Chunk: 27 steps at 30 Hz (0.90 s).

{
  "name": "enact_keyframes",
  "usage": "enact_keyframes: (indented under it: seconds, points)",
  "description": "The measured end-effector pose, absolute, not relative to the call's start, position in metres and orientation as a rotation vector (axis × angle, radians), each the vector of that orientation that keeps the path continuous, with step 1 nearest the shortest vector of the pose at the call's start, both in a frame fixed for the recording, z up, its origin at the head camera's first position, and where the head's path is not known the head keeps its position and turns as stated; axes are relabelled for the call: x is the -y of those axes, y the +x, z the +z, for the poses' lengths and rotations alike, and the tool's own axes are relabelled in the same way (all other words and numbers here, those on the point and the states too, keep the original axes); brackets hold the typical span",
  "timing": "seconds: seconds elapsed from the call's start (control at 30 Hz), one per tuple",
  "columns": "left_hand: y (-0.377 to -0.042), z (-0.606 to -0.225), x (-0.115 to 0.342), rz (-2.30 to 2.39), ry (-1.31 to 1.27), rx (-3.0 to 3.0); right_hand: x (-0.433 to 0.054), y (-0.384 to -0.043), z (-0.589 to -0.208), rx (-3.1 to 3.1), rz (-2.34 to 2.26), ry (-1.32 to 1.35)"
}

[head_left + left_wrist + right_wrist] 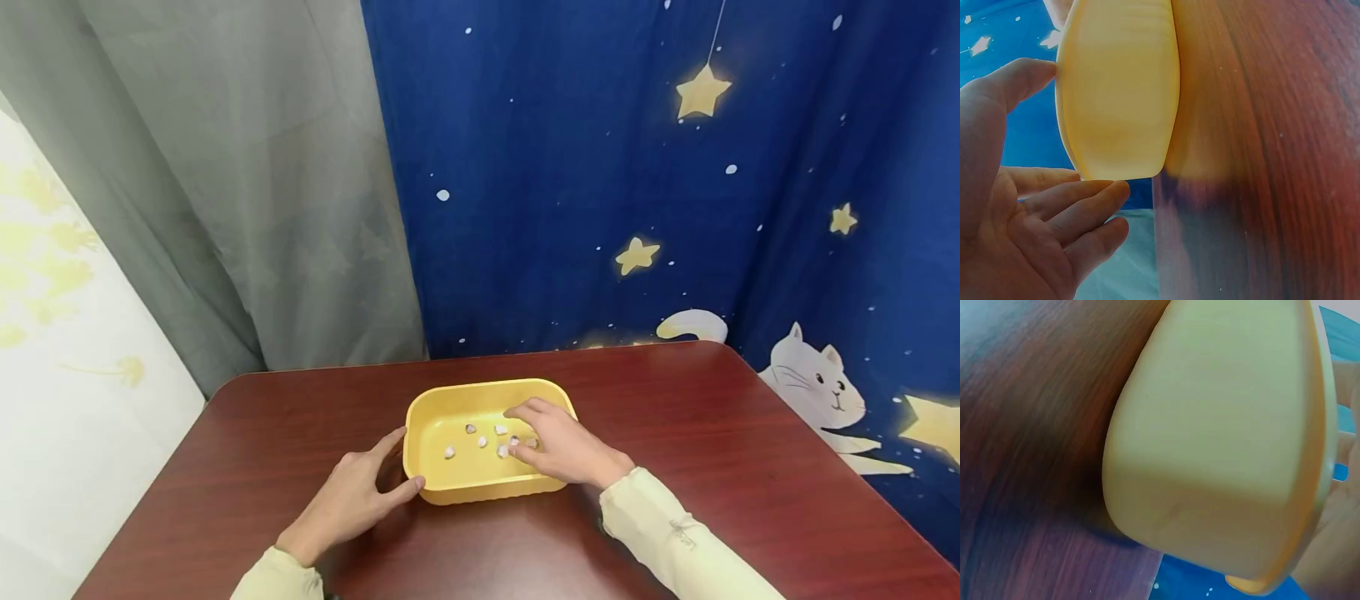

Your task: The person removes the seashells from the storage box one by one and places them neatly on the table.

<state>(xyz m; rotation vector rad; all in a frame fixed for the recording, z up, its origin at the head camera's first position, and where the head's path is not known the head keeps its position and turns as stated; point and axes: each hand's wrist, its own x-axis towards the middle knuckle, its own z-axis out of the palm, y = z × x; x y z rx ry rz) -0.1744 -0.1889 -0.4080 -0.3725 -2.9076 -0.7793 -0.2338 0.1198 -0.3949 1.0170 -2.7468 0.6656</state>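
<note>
A shallow yellow plastic bin (442,482) with rounded corners stands on the table. Several small pebble-like pieces (482,442), whitish with some darker patches, lie scattered over its floor, mostly toward the right. At the bin's left end, my left hand (347,498) spreads thumb and fingers about the near corner; in the left wrist view, the thumb (1029,78) touches the rim and fingertips rest against the end wall. My right hand (564,443) reaches over the right part of the bin, fingers spread above the pieces, thumb tip close beside them. The bin's wall (1210,444) hides those fingertips in the right wrist view.
The dark reddish wooden table (660,400) extends around the bin on all sides. Behind it hang a grey curtain (300,208) and a blue curtain (540,183) with stars and a white cat. A pale patterned panel (67,350) stands at the left.
</note>
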Motion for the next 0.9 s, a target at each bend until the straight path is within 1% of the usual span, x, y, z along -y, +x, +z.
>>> enact_keyframes:
  seconds: [0.33,0.53,0.7,0.9]
  points:
    - [-0.174,-0.410,0.188,-0.807,-0.376,2.915,-0.108,-0.250,-0.403,2.772,0.720,1.150]
    - [-0.175,-0.410,0.187,-0.805,-0.400,2.907,-0.100,-0.256,-0.405,2.826,0.608,1.114]
    - [-0.177,-0.410,0.187,-0.818,-0.409,2.906,-0.096,-0.258,-0.406,2.859,0.518,1.034]
    - [-0.178,-0.410,0.189,-0.808,-0.417,2.899,-0.094,-0.261,-0.409,2.896,0.507,0.994]
